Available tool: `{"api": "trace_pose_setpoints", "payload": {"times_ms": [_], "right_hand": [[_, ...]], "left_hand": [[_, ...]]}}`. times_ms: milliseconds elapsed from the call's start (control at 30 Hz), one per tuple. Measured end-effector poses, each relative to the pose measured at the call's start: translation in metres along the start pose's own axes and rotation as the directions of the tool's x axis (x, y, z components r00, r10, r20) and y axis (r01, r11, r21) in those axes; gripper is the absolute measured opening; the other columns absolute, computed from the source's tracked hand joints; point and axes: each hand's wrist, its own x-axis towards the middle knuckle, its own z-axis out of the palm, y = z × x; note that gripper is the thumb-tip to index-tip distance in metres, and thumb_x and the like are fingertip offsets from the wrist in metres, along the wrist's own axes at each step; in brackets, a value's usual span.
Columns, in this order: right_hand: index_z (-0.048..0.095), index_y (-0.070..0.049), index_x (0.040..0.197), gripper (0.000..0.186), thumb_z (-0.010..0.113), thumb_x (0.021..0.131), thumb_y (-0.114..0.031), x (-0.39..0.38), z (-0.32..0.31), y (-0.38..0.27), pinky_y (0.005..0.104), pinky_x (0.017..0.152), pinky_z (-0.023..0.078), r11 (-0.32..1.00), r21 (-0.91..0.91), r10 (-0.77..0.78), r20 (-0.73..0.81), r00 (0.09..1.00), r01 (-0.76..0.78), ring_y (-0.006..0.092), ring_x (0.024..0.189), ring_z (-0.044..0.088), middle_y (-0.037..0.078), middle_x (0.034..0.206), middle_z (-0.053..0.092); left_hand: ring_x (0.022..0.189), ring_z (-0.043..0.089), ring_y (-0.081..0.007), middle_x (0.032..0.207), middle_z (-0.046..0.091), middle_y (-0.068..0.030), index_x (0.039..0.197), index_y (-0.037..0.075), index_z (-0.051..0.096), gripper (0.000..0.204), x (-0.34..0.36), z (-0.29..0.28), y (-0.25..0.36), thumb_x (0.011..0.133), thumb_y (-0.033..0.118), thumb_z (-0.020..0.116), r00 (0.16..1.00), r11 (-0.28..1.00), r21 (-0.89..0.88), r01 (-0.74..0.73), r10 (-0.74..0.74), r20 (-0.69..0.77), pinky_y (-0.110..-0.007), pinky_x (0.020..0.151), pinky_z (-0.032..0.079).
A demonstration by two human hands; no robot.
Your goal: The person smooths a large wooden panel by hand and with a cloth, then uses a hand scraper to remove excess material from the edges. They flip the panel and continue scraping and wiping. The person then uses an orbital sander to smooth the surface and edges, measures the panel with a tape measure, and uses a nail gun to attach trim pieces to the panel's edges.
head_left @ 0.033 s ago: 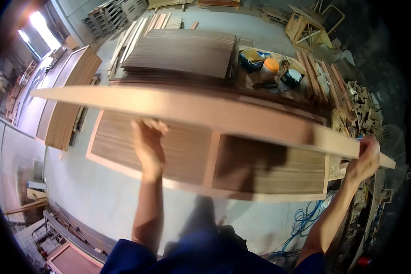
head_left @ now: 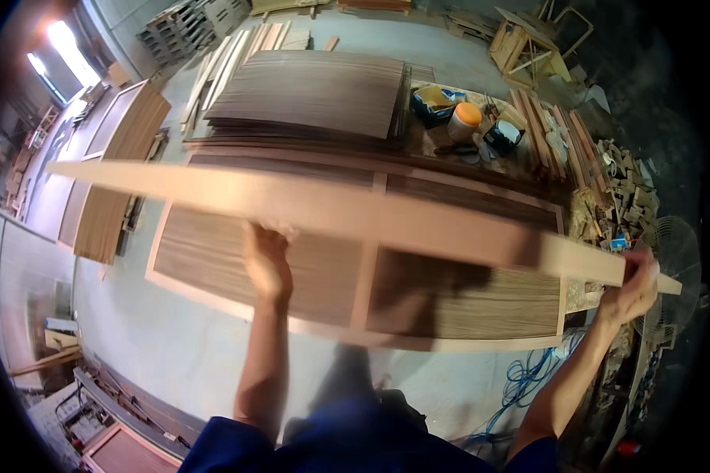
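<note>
Over a framed panel [head_left: 330, 276], a board [head_left: 331, 203] lies clamped in right fingers [head_left: 643, 270], its lower edge at left fingers [head_left: 273, 236], grip unclear.

Plank [head_left: 292, 199] pale tan; panels [head_left: 323, 276] brown, streaked grain; jar lid [head_left: 468, 115] orange.

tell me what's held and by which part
A long, straight, pale wooden board: the right hand grips near its right end; the left hand is at its lower edge, grip blurred.
</note>
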Motion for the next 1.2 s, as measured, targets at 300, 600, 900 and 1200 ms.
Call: {"api": "trace_pose_setpoints", "payload": {"times_ms": [300, 600, 900, 1200], "right_hand": [[0.057, 0.003, 0.076, 0.062, 0.025, 0.114, -0.035, 0.055, 0.003, -0.047, 0.0364, 0.065, 0.041, 0.997, -0.074, 0.011, -0.060, 0.998, -0.015, 0.0214, 0.065, 0.050, 0.012, 0.071, 0.054], [0.062, 0.002, 0.082, 0.049, 0.050, 0.113, -0.034, 0.153, 0.045, 0.015, 0.0380, 0.060, 0.044, 0.985, -0.169, -0.002, 0.209, 0.978, 0.038, 0.0275, 0.058, 0.054, 0.013, 0.067, 0.057], [0.067, 0.002, 0.067, 0.082, 0.037, 0.111, -0.059, -0.032, 0.296, 0.231, 0.0519, 0.068, 0.049, 0.929, -0.327, 0.350, 0.624, 0.699, -0.174, 0.0419, 0.064, 0.065, 0.022, 0.062, 0.063], [0.064, 0.003, 0.067, 0.071, 0.041, 0.113, -0.047, -0.175, 0.376, 0.271, 0.0527, 0.066, 0.050, 0.943, -0.275, 0.331, 0.819, 0.468, -0.186, 0.0439, 0.072, 0.069, 0.024, 0.067, 0.065]], "left_hand": [[0.122, 0.058, -0.0312, 0.137, 0.060, -0.0116, 0.139, 0.011, 0.056, 0.050, 0.113, -0.114, -0.244, 0.110, 0.049, 0.042, 0.811, 0.731, -0.495, 0.469, -0.579, -0.085, -0.049, 0.103, 0.048], [0.137, 0.051, -0.0357, 0.153, 0.053, -0.0130, 0.151, 0.013, 0.049, 0.059, 0.017, -0.207, -0.209, 0.107, 0.051, 0.037, 0.823, 0.885, -0.365, 0.289, -0.425, -0.378, -0.056, 0.111, 0.046], [0.091, 0.053, -0.0196, 0.103, 0.059, -0.0045, 0.120, 0.013, 0.061, 0.083, -0.186, -0.268, -0.161, 0.088, 0.087, 0.037, 0.646, 0.825, -0.469, 0.315, -0.548, -0.530, -0.046, 0.078, 0.047], [0.134, 0.052, -0.0406, 0.148, 0.057, -0.0162, 0.134, 0.006, 0.061, 0.081, -0.267, -0.371, -0.184, 0.083, 0.067, 0.047, 0.398, 0.805, -0.572, 0.160, -0.583, -0.709, -0.060, 0.115, 0.038]]}}
